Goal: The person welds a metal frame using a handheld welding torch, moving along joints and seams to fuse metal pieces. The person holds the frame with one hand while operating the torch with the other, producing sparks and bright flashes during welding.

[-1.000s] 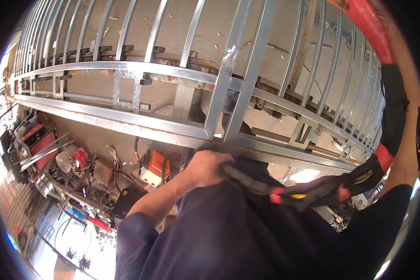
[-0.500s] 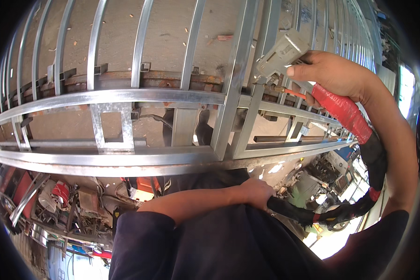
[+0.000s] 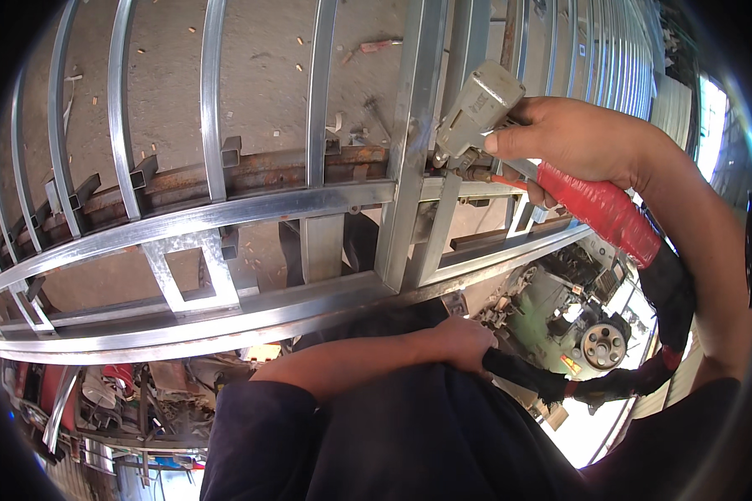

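Note:
My right hand [image 3: 572,138] is wrapped around a welding gun [image 3: 480,100] with a boxy grey head and a red-taped handle. Its lower tip, beside an orange tube, is close to a square-tube upright [image 3: 409,159] of a shiny metal frame; whether they touch I cannot tell. From the handle a thick black-wrapped hose [image 3: 522,374] loops down and back across my body. Low in front of me, my left hand [image 3: 464,341] is closed on that hose.
Long rails [image 3: 200,219] and many bars of the frame stretch left and right. A rusty beam [image 3: 267,171] runs behind them above the floor. Scrap and tools [image 3: 142,392] are piled at lower left, and a machine with a round wheel [image 3: 603,346] stands at lower right.
The view has turned, so the frame's left side sits lower and more of the wheeled machine shows. The gun appears slightly further left and lower. Both grips stay the same.

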`<state>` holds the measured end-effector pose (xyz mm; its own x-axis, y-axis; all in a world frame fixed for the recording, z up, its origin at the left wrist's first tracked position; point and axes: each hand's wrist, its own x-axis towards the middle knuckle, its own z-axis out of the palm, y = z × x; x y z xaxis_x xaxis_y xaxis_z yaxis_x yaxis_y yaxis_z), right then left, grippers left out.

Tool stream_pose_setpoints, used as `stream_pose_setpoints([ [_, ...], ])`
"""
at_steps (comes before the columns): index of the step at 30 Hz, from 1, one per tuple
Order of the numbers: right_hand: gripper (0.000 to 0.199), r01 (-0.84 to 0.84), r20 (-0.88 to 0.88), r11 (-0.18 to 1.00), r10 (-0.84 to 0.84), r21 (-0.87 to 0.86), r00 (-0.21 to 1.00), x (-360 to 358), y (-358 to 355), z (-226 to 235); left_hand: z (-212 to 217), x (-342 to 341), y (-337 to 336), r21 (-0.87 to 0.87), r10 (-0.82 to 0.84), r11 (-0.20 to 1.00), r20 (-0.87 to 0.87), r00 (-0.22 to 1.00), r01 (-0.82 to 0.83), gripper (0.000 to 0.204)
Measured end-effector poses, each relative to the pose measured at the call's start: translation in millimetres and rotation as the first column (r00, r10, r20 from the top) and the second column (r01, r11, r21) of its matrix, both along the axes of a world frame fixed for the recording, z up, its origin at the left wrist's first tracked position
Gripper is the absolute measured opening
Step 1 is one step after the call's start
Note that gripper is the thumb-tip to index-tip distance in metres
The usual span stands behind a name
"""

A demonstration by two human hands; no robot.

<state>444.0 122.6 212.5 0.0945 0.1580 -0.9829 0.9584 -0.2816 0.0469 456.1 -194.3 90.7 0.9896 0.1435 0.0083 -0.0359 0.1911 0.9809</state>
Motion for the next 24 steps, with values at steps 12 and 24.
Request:
stream_pose_setpoints([
  [12, 0.035, 0.027, -0.01, 0.997, -0.028, -0.067, 1.0, -9, 5, -9, -6, 3, 6, -0.011, -0.047, 0.999, 0.006, 0.999, 0.047, 0.065],
  [24, 0.035, 0.045, 0.053, 0.998, -0.042, -0.047, 0.998, -18, 4, -12, -5, -4, 20, 0.007, -0.096, 0.995, -0.008, 0.995, 0.096, 0.075],
])
